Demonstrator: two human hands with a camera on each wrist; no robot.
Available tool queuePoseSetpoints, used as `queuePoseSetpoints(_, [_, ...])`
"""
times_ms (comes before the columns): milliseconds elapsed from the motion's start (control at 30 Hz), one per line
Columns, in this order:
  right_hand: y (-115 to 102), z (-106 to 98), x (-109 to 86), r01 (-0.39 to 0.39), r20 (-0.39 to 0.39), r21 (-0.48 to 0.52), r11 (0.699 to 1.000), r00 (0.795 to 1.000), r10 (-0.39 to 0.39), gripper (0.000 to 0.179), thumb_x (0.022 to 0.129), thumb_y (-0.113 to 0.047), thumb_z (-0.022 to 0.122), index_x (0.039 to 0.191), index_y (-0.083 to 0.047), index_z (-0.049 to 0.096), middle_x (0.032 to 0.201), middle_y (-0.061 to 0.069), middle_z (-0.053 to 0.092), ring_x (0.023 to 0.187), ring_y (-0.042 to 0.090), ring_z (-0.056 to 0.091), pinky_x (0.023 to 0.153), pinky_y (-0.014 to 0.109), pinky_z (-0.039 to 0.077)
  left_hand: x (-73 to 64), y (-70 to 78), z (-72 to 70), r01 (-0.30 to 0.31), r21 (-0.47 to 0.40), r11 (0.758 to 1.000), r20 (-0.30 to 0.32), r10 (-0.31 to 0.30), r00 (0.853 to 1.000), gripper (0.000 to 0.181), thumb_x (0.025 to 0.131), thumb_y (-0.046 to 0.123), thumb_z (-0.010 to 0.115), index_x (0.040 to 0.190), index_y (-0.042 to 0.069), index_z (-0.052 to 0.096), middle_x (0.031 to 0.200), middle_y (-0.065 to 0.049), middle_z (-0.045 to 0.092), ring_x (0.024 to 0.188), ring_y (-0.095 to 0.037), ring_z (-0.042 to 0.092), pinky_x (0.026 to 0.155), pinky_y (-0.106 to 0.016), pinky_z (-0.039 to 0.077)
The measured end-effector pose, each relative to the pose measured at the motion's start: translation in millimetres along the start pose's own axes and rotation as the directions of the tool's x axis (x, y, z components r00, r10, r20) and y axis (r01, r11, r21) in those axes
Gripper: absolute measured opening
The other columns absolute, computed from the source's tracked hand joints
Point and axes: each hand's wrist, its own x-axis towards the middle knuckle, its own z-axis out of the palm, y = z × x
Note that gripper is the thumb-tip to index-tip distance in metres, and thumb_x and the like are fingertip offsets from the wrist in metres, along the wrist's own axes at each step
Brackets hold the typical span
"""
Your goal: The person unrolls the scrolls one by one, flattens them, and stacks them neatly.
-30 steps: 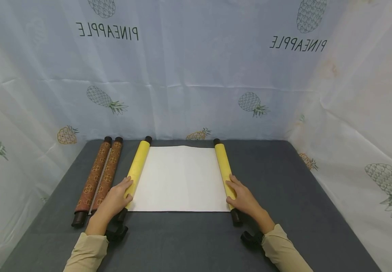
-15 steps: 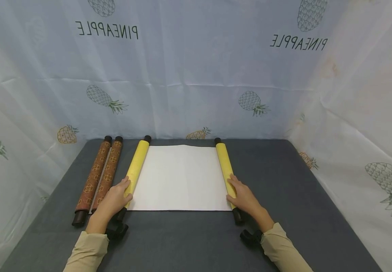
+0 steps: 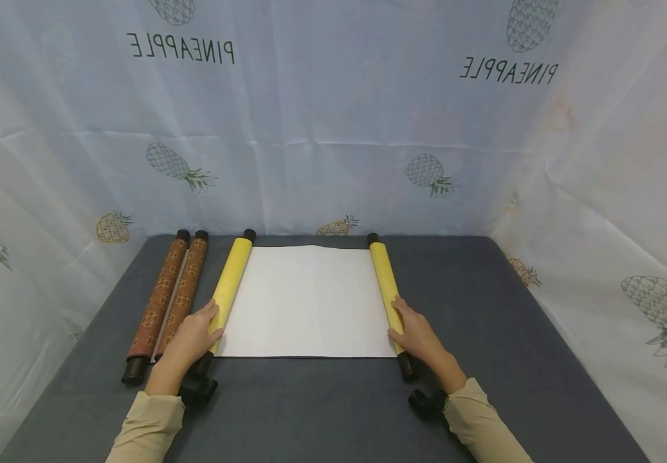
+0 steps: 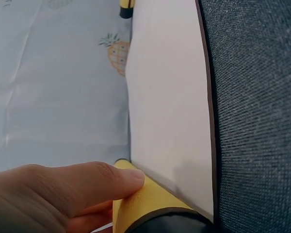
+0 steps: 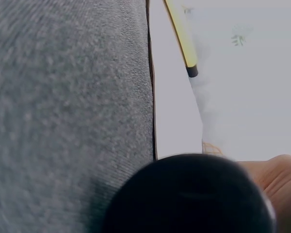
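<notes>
A scroll lies partly unrolled on the dark grey table, its white paper (image 3: 310, 302) stretched between two yellow rolls with black end knobs. My left hand (image 3: 194, 334) grips the near part of the left yellow roll (image 3: 233, 273). In the left wrist view the thumb (image 4: 119, 182) presses on top of that roll, close to its black knob (image 4: 169, 223). On the other side, my right hand (image 3: 420, 334) holds the near part of the right yellow roll (image 3: 384, 273). A black knob (image 5: 189, 199) fills the bottom of the right wrist view and hides most of that hand.
Left of the yellow scroll lie two brown patterned rolls, one on the outside (image 3: 158, 305) and one nearer (image 3: 187, 289), with a pale strip between them. My left forearm passes close beside them. A pineapple-print curtain (image 3: 321, 96) hangs behind the table (image 3: 484, 308) and along both sides.
Both hands have moved slightly apart with the yellow rolls, the left one leftward and the right one rightward. The white stretch between them is a little wider.
</notes>
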Motion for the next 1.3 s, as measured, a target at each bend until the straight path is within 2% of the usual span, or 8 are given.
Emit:
queuePoseSetpoints(200, [2.1,-2.2,-0.9,-0.004,-0.009,-0.009,1.000,1.000,0.004,0.061,0.082,-0.008,0.067,0.136,0.010,0.046,0.149,0.029,0.039,0.128,0.043,0.052,0.101,0.052,0.048,-1.9,5.0,-4.9,0.035,-0.016,0.999,0.016,-0.035,0.999,0.058,0.082,0.004,0.068,0.131,-0.017,0.047,0.141,-0.036,0.043,0.124,-0.053,0.048,0.100,-0.059,0.044])
queuePoseSetpoints(400, [3.3,-4.6,-1.2,-0.016,-0.008,-0.010,1.000,1.000,0.016,0.061,0.084,-0.008,0.064,0.138,0.011,0.044,0.148,0.031,0.039,0.128,0.044,0.052,0.100,0.052,0.047,-0.8,6.5,-4.8,0.049,0.007,0.999,-0.003,-0.049,0.999,0.056,0.082,0.004,0.068,0.129,-0.018,0.047,0.139,-0.037,0.043,0.122,-0.053,0.051,0.096,-0.057,0.048])
queuePoseSetpoints(700, [5.3,-8.5,-2.8,-0.014,-0.004,-0.004,1.000,1.000,0.014,0.060,0.084,-0.008,0.060,0.137,0.013,0.042,0.148,0.032,0.038,0.129,0.046,0.050,0.101,0.054,0.046,-1.5,8.2,-4.2,0.088,-0.015,0.996,-0.029,-0.088,0.996,0.052,0.084,0.002,0.063,0.129,-0.019,0.048,0.138,-0.038,0.043,0.122,-0.053,0.050,0.095,-0.057,0.049])
queuePoseSetpoints(867, [7.1,-8.5,-3.8,-0.019,0.012,0.006,1.000,1.000,0.019,0.061,0.085,-0.008,0.059,0.139,0.013,0.040,0.149,0.032,0.036,0.131,0.047,0.047,0.103,0.055,0.045,-1.8,7.5,-3.0,0.083,-0.013,0.996,-0.063,-0.084,0.994,0.050,0.083,0.001,0.065,0.127,-0.019,0.050,0.134,-0.039,0.048,0.116,-0.051,0.056,0.091,-0.055,0.051])
queuePoseSetpoints(967, [8.3,-8.0,-3.8,-0.016,0.010,0.014,1.000,1.000,0.016,0.061,0.085,-0.007,0.058,0.140,0.014,0.039,0.149,0.032,0.035,0.131,0.047,0.047,0.102,0.055,0.045,-1.4,6.8,-1.8,0.093,-0.020,0.995,-0.084,-0.095,0.992,0.047,0.082,0.001,0.066,0.124,-0.017,0.053,0.127,-0.037,0.055,0.103,-0.046,0.062,0.084,-0.052,0.054])
queuePoseSetpoints(1100, [9.6,-8.3,-4.0,-0.010,0.002,0.032,0.999,1.000,0.010,0.061,0.085,-0.005,0.056,0.140,0.013,0.038,0.150,0.032,0.034,0.131,0.047,0.047,0.102,0.055,0.045,-0.5,6.8,-1.0,0.118,-0.026,0.993,-0.106,-0.120,0.987,0.044,0.082,0.002,0.068,0.119,-0.017,0.054,0.115,-0.035,0.060,0.089,-0.040,0.063,0.077,-0.049,0.055])
queuePoseSetpoints(1300, [8.4,-10.4,-4.3,-0.013,0.013,0.032,0.999,1.000,0.013,0.059,0.085,-0.003,0.055,0.139,0.012,0.040,0.151,0.032,0.032,0.133,0.046,0.044,0.101,0.054,0.046,-0.1,6.9,-0.2,0.137,-0.023,0.990,-0.123,-0.139,0.983,0.042,0.082,0.002,0.068,0.117,-0.017,0.055,0.111,-0.035,0.062,0.092,-0.043,0.064,0.081,-0.052,0.054])
